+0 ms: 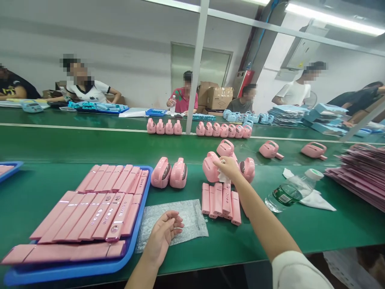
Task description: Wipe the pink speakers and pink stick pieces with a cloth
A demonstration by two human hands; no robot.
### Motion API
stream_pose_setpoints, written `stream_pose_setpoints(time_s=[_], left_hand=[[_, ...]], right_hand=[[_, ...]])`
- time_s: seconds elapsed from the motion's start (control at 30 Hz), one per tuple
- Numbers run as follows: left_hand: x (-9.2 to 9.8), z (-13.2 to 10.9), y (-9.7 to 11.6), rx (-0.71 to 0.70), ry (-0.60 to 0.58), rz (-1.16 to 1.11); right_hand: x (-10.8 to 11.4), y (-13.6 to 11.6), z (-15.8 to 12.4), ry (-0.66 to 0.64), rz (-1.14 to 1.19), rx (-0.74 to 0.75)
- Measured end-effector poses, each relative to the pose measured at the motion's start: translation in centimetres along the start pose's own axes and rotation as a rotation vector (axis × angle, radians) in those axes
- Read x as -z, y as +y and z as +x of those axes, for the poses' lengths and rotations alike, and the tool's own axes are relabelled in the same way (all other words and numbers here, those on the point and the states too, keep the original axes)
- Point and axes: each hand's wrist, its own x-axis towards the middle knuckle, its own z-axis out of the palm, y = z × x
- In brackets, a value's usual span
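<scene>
My left hand (162,235) hovers palm up over a bubble wrap sheet (189,216), its fingers loosely bent and apart, with nothing in it. Further forward, my right hand (227,166) pinches a crumpled white tissue (222,177) among several pink rounded housings with handles. Its fingers are right beside one pink housing (211,167); whether they touch it I cannot tell. Another pink housing (247,170) stands to the right of the hand, partly hidden by it. Just below lie several pink flat bars (218,199), side by side on the green table.
At left a blue tray (141,212) holds rows of pink bars. Two pink housings (170,173) stand beyond the bubble wrap. To the right are a tilted plastic bottle (290,192), white tissue (319,200) and stacked pink sheets (361,172). A conveyor belt (90,144) and people lie beyond.
</scene>
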Motion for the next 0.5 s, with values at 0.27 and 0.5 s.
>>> stream_pose_setpoints(time_s=[0.27,0.5], left_hand=[[0.7,0.4,-1.6,-0.452,-0.083,0.392],[-1.4,-2.2,-3.0,-0.983,0.092,1.189]], right_hand=[[-0.3,-2.2,-6.6,-0.301,0.398,-0.029],[-6.5,-1.3,-13.2,-0.552,0.548,-0.128]])
